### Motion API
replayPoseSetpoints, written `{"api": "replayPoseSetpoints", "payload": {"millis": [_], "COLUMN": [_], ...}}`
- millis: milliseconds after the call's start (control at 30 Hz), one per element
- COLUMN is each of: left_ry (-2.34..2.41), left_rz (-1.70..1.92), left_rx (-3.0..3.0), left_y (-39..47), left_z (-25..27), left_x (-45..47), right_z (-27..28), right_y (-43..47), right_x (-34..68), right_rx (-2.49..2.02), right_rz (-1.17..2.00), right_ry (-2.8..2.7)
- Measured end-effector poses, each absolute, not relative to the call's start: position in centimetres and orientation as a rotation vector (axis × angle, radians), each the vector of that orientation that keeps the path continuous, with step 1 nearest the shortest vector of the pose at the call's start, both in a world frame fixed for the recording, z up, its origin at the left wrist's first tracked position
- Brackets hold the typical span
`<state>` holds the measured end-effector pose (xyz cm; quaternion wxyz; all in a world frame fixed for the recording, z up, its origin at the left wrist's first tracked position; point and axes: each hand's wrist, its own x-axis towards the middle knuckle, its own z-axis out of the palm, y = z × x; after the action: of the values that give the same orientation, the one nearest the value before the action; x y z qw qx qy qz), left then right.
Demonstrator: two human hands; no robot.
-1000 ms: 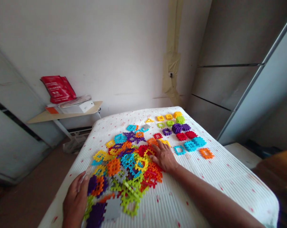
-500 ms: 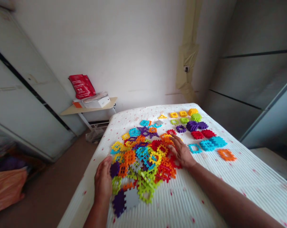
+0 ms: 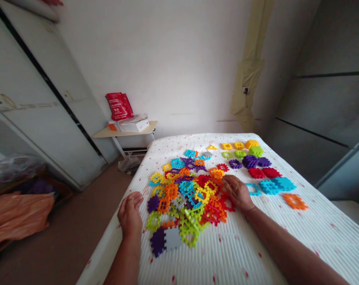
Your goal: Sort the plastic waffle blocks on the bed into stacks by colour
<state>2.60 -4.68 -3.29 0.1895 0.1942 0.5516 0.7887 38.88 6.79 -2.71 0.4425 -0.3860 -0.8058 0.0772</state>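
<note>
The right forearm (image 3: 289, 241) is slanting in from the lower right above a white ribbed cover (image 3: 235, 245), and the right hand (image 3: 238, 194) is lying back-up at the right edge of a heap of toothed plastic tiles (image 3: 179, 194). Its fingers are bending down and inward just beside an open red frame tile (image 3: 223, 202); the knuckles are hiding the fingertips, so I cannot tell whether they are parting, meeting or pinching a tile.

The left forearm (image 3: 126, 257) is rising almost straight from the bottom edge, and the left hand (image 3: 131, 213) is hovering or resting at the left side of the heap; which one, I cannot tell. Its fingers are curving loosely, the thumb standing a little apart from them, and they are gripping nothing visible. A solid purple tile (image 3: 153, 204) is lying nearest to it, with a green window tile (image 3: 149, 226) just below.

Right of the right hand, a blue frame tile (image 3: 254, 193) is peeking out, partly covered. Beyond it, yellow tiles (image 3: 252, 145), purple tiles (image 3: 250, 161) and blue tiles (image 3: 283, 185) are sitting in colour rows, while one orange frame tile (image 3: 287, 198) is lying nearer.
</note>
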Motion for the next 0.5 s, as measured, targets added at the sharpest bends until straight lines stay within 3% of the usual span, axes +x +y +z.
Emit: {"api": "replayPoseSetpoints", "payload": {"millis": [500], "left_ry": [1.693], "left_rz": [2.153], "left_rx": [0.632], "left_y": [-4.29], "left_z": [-3.40], "left_x": [2.40], "right_z": [-2.34], "right_y": [6.21], "right_x": [38.30], "right_rx": [-0.959], "right_rz": [0.213], "right_ry": [-2.025]}}
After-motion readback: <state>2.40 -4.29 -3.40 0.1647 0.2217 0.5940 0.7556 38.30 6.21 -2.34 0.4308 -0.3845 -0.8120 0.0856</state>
